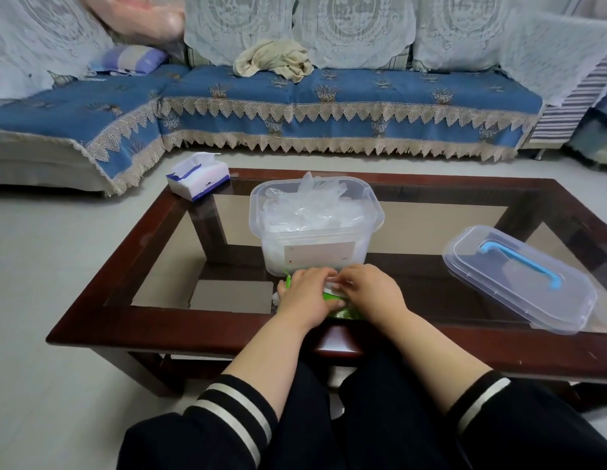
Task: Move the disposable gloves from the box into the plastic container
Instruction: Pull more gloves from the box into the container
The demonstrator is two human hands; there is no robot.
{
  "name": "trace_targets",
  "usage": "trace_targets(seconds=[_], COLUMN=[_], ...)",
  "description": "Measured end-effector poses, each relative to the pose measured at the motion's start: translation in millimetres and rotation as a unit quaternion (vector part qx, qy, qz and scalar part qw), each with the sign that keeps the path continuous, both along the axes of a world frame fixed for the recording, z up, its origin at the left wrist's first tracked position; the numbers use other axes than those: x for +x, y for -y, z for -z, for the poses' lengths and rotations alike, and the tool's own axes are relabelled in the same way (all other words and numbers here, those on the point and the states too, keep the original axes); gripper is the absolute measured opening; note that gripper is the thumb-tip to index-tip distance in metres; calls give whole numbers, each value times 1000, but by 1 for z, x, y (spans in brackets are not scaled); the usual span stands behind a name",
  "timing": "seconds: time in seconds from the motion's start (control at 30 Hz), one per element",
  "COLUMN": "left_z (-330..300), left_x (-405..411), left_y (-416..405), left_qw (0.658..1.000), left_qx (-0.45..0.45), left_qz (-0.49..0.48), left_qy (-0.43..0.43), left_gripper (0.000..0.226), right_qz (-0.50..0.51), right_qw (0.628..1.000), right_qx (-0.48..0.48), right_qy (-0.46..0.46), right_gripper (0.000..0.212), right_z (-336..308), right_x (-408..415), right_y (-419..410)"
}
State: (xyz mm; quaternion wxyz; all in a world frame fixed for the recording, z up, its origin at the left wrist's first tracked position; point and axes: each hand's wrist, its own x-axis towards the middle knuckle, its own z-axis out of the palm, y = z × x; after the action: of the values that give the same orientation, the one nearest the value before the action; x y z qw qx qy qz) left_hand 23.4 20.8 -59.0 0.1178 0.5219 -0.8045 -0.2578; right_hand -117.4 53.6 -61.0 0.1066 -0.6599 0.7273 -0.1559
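Both hands, left (304, 293) & right (370, 290), are pinching gloves at the green box (343, 312), frame centre, just below the plastic container (315, 228), already heaped w/ gloves (309, 205). Risk: slippery film spilling over the rim.

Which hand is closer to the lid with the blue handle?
The right hand. It rests on the green glove box at the table's near edge, on the side toward the lid. The left hand is on the box too, farther away from the lid.
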Motion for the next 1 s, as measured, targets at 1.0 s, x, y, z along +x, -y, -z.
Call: trace_targets(seconds=[1.0], left_z=[-9], left_x=[-2], left_y=[-12], left_qw=[996], left_qx=[-73], left_qz=[-50], left_qy=[28], left_gripper=[51], right_qz=[43], right_qw=[900], right_qx=[-302], right_qy=[311], right_gripper=[15], right_z=[-131], right_x=[-27], right_y=[22])
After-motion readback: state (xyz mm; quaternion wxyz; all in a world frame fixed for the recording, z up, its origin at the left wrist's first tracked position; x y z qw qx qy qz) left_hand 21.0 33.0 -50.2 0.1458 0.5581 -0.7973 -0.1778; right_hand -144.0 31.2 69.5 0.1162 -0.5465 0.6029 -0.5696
